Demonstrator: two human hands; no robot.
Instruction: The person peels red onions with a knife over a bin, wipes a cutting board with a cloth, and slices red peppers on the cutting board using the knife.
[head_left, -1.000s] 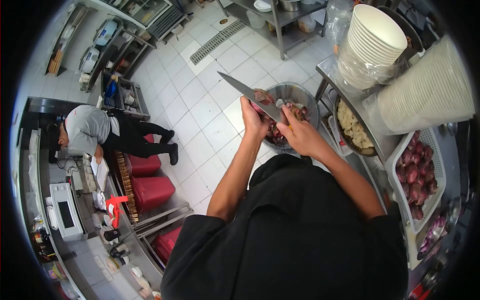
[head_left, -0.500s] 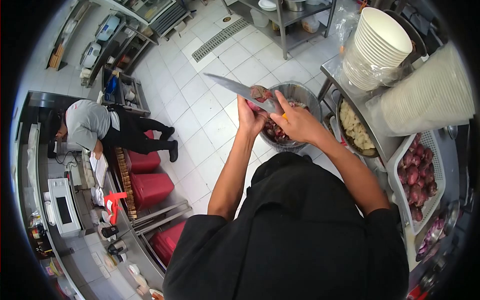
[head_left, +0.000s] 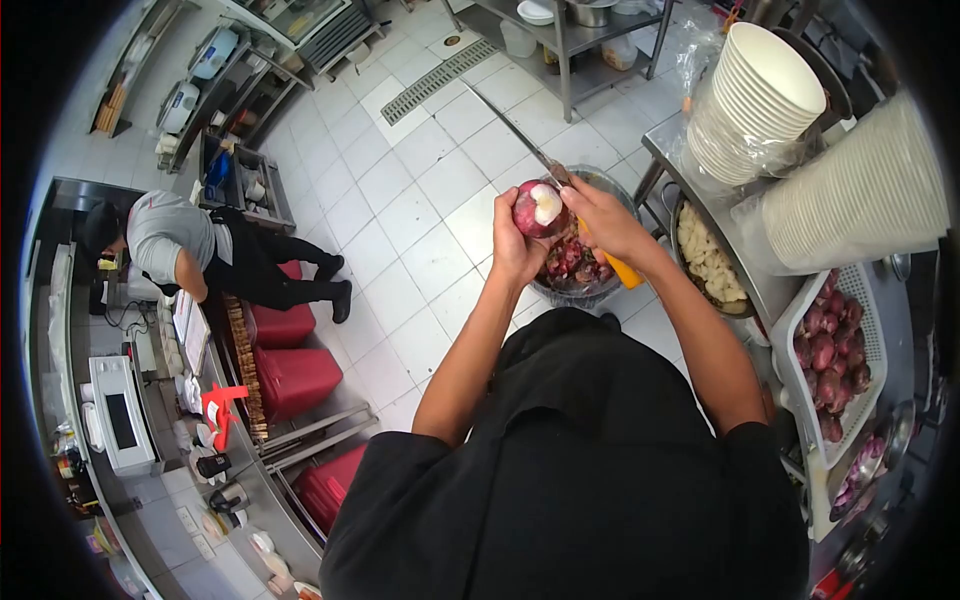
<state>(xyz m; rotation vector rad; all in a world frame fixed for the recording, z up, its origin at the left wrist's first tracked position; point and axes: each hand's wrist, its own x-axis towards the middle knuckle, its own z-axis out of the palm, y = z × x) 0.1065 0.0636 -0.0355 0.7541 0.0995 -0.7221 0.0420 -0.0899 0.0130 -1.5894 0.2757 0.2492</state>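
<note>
My left hand (head_left: 514, 243) is wrapped round a red onion (head_left: 535, 209), which shows a pale cut patch facing up. In my right hand (head_left: 606, 217) is a knife (head_left: 522, 137) with a yellow handle (head_left: 625, 271); its long blade points up and to the left, past the onion. The right fingertips are close beside the onion; whether they touch it I cannot tell. Below both hands stands a bin (head_left: 577, 298) lined with clear plastic, holding dark red onion skins (head_left: 573, 262).
At right, a white basket (head_left: 877, 345) holds red onions (head_left: 828, 350). Stacked white tubs (head_left: 757, 95) and wrapped cups (head_left: 850, 200) stand on a steel table (head_left: 690, 160), near a pan of pale pieces (head_left: 708, 257). A co-worker (head_left: 180, 235) bends over the left counter.
The knife has swung from lying across the onion to pointing away above it. The onion now shows a pale cut face. At left, the co-worker's head and arm have shifted.
</note>
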